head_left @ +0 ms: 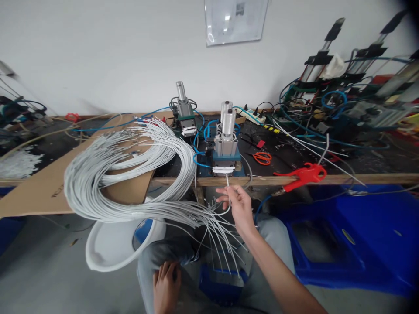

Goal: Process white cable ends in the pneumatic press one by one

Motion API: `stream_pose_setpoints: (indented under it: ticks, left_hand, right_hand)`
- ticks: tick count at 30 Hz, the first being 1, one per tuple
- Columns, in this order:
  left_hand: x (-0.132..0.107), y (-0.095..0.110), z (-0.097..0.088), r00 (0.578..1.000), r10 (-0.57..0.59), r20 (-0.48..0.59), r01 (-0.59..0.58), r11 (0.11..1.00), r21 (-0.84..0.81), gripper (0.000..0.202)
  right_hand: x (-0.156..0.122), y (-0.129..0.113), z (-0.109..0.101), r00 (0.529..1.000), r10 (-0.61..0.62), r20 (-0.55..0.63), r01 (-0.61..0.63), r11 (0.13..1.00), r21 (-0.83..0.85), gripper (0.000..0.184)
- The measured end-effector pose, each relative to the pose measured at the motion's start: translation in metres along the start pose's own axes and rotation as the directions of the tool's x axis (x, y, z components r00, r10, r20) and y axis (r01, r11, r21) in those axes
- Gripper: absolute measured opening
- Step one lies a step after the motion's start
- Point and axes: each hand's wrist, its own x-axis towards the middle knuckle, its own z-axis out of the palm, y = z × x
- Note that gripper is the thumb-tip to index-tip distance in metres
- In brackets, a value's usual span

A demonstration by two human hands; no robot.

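My right hand (240,207) pinches a white cable (228,209) between thumb and fingertips, the other fingers held apart. The cable's upper end reaches the white front slot of a small pneumatic press (225,150) at the bench edge. Its lower part curves left towards a large looped bundle of white cables (88,187). The bundle's loose ends fan out over my lap, below the right hand. My left hand (166,283) lies on my left thigh, fingers loosely bent and slightly apart, with nothing visible in it.
Cardboard (29,198) lies beneath the bundle. A white bucket (111,248) stands below. Right of the press are orange-handled scissors (262,158) and a red air gun (304,175). A second press (185,111) stands behind, and a blue plastic stool (369,226) is at right.
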Motion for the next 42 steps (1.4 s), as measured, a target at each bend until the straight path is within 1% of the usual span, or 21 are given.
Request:
stream_pose_setpoints:
  ticks: [6,10,15,22,26,34,42]
  left_hand:
    - [0.001,0.003,-0.003,0.999,-0.015,0.029,0.016,1.000,-0.017,0.031]
    - [0.001,0.002,-0.002,1.000,-0.006,0.028,0.006,1.000,-0.018,0.029]
    - [0.001,0.002,-0.001,1.000,-0.014,0.022,0.014,1.000,-0.017,0.027]
    - [0.002,0.003,-0.004,1.000,-0.016,0.023,0.017,0.999,-0.045,0.028]
    - [0.001,0.001,-0.001,1.000,-0.015,0.015,0.015,0.999,-0.035,0.027]
    - [0.002,-0.002,-0.001,0.999,-0.020,0.043,0.022,0.999,-0.050,0.025]
    - [0.002,0.000,-0.001,1.000,-0.004,0.016,0.004,1.000,-0.011,0.023]
  right_hand:
    - [0.003,-0.002,-0.002,0.998,0.064,-0.020,-0.064,0.998,0.016,0.046]
    - [0.005,-0.001,-0.003,0.994,0.107,-0.039,-0.104,0.993,0.059,0.050]
    - [0.008,-0.001,0.000,0.988,0.147,-0.051,-0.138,0.980,0.145,0.050]
    - [0.011,-0.006,0.009,0.969,0.225,-0.100,-0.191,0.943,0.273,0.053]
    - [0.014,-0.008,0.013,0.960,0.257,-0.109,-0.211,0.925,0.316,0.047]
    - [0.019,-0.011,0.018,0.935,0.324,-0.146,-0.250,0.891,0.379,0.018]
    - [0.019,-0.015,0.022,0.921,0.363,-0.146,-0.277,0.868,0.412,0.018]
